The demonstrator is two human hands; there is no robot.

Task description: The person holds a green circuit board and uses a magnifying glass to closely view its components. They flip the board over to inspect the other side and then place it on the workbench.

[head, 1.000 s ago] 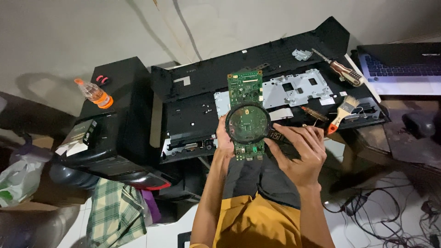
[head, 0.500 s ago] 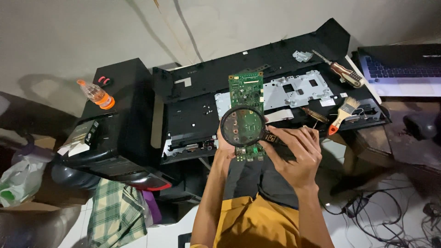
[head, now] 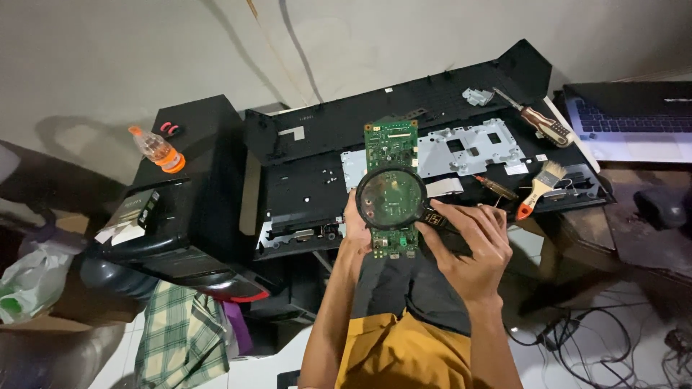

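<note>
circuit board half behind magnifying glass

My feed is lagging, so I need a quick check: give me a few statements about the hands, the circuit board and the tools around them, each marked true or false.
1. The right hand holds a magnifying glass over the green circuit board. True.
2. The left hand is empty and rests on the floor. False: it holds the circuit board at its lower left edge.
3. A paintbrush with an orange handle lies to the right of the hands. True.
4. The screwdriver with a brown handle is in the right hand. False: it lies on the opened black casing, up by the laptop.
5. The small orange bottle stands on the black box at the left. True.
</note>
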